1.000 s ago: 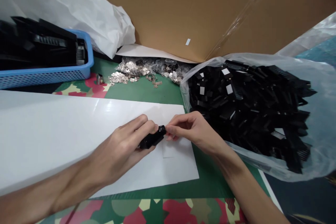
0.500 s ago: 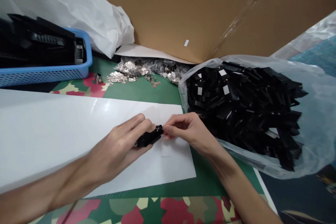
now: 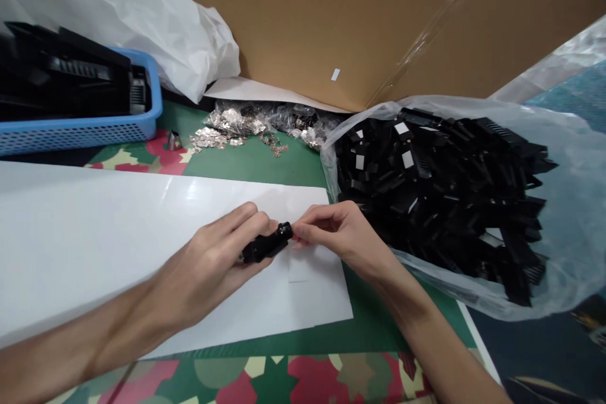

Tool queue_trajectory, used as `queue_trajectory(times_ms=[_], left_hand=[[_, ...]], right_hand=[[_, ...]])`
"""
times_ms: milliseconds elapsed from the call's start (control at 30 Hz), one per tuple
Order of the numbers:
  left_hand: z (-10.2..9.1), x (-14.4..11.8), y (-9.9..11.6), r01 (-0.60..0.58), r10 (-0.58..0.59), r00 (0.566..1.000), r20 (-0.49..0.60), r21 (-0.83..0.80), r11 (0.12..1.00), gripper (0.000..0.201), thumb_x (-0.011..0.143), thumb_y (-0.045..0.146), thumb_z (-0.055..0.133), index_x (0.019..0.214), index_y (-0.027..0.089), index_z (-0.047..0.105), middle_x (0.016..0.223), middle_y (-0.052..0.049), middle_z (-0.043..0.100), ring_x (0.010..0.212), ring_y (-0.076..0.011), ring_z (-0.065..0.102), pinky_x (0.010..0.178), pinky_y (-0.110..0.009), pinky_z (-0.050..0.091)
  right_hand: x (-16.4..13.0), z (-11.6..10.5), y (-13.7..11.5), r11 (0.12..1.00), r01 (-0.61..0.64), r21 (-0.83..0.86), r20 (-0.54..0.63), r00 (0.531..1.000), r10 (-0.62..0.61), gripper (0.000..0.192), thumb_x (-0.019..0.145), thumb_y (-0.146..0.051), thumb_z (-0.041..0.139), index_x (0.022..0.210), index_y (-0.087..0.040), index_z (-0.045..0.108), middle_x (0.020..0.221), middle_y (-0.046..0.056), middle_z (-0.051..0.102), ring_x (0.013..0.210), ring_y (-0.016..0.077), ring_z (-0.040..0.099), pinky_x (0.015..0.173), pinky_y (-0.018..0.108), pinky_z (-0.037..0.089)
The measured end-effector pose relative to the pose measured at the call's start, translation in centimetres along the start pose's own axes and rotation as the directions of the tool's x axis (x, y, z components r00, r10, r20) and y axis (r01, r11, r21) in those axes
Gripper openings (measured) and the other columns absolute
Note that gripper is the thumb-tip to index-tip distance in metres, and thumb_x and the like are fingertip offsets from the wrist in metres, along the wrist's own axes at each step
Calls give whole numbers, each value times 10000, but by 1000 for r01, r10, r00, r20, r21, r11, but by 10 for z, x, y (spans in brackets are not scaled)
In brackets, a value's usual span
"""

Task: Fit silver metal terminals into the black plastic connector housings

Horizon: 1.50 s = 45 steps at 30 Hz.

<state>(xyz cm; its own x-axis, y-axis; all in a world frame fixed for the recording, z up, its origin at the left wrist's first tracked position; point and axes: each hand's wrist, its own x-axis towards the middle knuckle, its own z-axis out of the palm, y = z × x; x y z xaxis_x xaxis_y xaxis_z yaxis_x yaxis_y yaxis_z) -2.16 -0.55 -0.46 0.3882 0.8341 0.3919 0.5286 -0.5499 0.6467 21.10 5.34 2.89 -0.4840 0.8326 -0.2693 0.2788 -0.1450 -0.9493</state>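
Note:
My left hand [image 3: 222,252] is closed around a black plastic part [image 3: 266,246], thumb below and fingers on top, holding it tilted over a white sheet [image 3: 118,221]. At the part's right end, my right hand [image 3: 326,227] pinches with thumb and forefinger. Whatever lies between those fingertips is too small or hidden to make out. The fingertips touch or nearly touch the end of the black part. Faint outlines of a pale rectangle show on the sheet beneath my right hand.
To the right, a clear plastic bag [image 3: 568,202] holds many black plastic parts [image 3: 454,202]. At the left is a blue basket [image 3: 85,134] with more. Small metal pieces [image 3: 211,137] lie behind the sheet, near a cardboard wall [image 3: 293,25] and a white bag [image 3: 189,31].
Both hands and the black part have barely moved, shifting slightly left in the view along with the surroundings. The grip of each hand looks the same.

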Motion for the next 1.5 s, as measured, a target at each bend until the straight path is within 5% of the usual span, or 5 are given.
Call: queue_trajectory(times_ms=[900,1067,1200,1333,1500], left_hand=[[2,-11,-7,-110,109,992,56,18,994,265,1014,110,561,1250,228,536,1146,-77,683,1050,-202,709,864,-283,580],[1,4,2,166,-179,973,-145,-94,982,221,923,279,754,935,235,537,907,8,671,812,-155,678,695,-250,539],[-4,20,8,473,-552,828,-103,-402,784,411,836,443,826,769,214,491,783,38,635,724,-126,603,596,-215,453],[-8,27,11,535,-665,745,-51,-551,641,397,775,478,860,752,199,578,731,38,597,709,-119,540,628,-227,423],[-7,28,11,558,-682,730,34,-606,567,355,752,461,880,800,205,639,669,37,618,693,-136,566,684,-265,448]], right_hand=[[4,12,14,994,-23,104,-25,999,26,170,752,-261,834,676,-150,729,590,-5,676,569,112,619,595,224,483],[-5,3,8,988,132,83,20,991,-134,263,932,-397,724,1061,-176,785,1009,74,771,789,153,730,687,256,579],[-10,22,17,828,474,-300,-78,853,-516,343,985,-254,653,1326,-255,675,1273,85,677,1041,188,706,769,286,621],[-4,45,29,567,503,-652,-130,663,-738,339,991,-170,623,1329,-191,611,1209,123,687,1119,235,684,817,331,643],[-4,51,32,474,460,-750,-116,615,-780,359,1017,-88,526,1355,-197,570,1155,123,705,1072,240,713,848,351,654]])
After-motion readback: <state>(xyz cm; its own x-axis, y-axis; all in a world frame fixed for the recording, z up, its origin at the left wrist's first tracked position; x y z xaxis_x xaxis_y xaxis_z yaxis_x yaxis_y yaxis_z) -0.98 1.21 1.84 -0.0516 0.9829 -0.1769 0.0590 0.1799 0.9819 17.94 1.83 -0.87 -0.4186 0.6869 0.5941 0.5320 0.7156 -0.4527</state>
